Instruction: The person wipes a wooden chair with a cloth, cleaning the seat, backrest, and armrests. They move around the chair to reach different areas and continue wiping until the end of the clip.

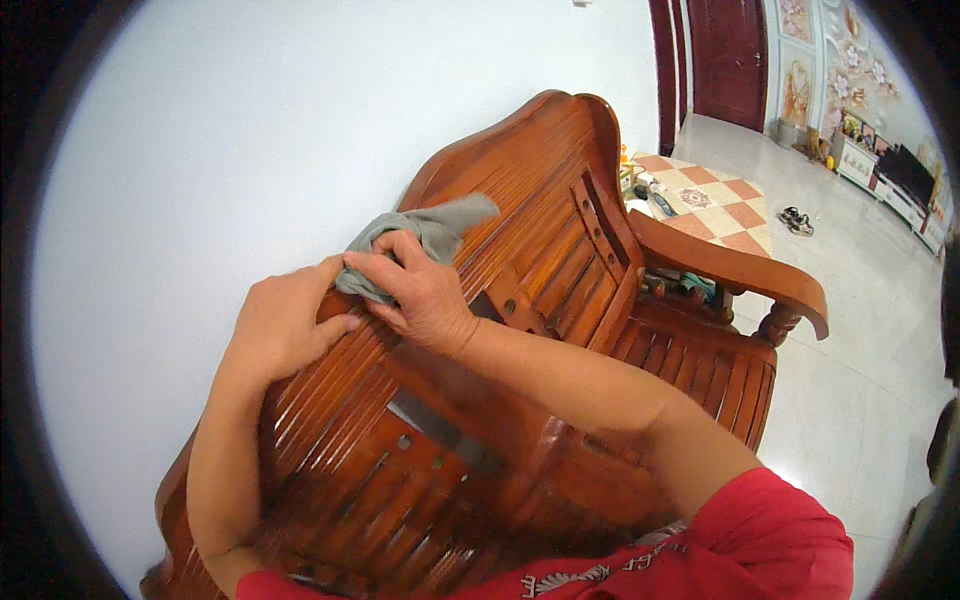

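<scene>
The right hand [425, 297] pinched a grey-green cloth [432, 228] bunched on the top edge of the wooden bench's back [510, 200]. The left hand [283, 322] lay over that edge, thumb apart from the fingers; whether it gripped could not be told. Beyond the curved armrest [735, 262] stood a checkered table [742, 192]; 1 pair of sandals [796, 221] lay on the floor [850, 300]. The right forearm [570, 375] and red shirt [770, 535] hid parts of the bench; its lower slats blurred, and the table's small items were indistinct.

Right hand [425, 298] curled, left hand [280, 325] beside, thumb spread.
</scene>
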A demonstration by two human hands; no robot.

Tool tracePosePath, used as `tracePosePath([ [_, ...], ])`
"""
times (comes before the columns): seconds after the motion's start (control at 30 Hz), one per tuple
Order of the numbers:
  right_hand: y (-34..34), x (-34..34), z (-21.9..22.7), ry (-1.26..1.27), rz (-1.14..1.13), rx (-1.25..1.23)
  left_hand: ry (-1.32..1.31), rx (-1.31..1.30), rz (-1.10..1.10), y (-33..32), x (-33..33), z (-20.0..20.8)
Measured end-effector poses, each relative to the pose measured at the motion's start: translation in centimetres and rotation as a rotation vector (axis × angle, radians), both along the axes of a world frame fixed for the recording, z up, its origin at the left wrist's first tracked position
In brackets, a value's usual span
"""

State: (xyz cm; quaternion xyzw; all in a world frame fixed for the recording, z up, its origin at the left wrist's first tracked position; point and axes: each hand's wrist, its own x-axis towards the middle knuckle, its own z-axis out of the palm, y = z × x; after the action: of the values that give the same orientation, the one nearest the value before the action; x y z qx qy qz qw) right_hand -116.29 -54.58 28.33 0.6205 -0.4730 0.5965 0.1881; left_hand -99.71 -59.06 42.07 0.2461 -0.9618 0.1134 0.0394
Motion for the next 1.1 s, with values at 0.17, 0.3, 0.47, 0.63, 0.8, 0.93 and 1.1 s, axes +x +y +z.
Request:
tracePosePath([
  [0.17,-2.8,-8.6,-0.2,-0.062,-0.358,-0.203,0.155,-0.075,-0.161,-0.7,0.6,-1.0],
  [0.3,-2.9,-18.7,-2.2,-0.543,-0.529,-0.092,0.185,0.006,-0.106,-0.3,-0.5,-1.9],
  [0.47,-0.1,-8.4,-6.8,-0.311,-0.193,0.111,0.105,-0.001,0.017,0.1,-1.1,-1.0],
  [0.63,2.8,1.3,-12.0,0.192,0.269,0.316,0.199,-0.133,-0.163,-1.6,0.1,-2.4],
  [0.8,7.9,-0.4,-21.7,0.108,0.109,0.569,0.074,-0.145,-0.038,-1.9,-0.3,-2.3],
  [0.93,14.6,-2.2,-27.0,-0.150,-0.044,0.726,0.097,-0.112,-0.068,-2.0,0.0,-2.2],
  [1.1,10.2,-4.2,-23.7,-0.527,-0.124,0.520,0.122,-0.092,-0.056,-2.0,0.8,-2.3],
])
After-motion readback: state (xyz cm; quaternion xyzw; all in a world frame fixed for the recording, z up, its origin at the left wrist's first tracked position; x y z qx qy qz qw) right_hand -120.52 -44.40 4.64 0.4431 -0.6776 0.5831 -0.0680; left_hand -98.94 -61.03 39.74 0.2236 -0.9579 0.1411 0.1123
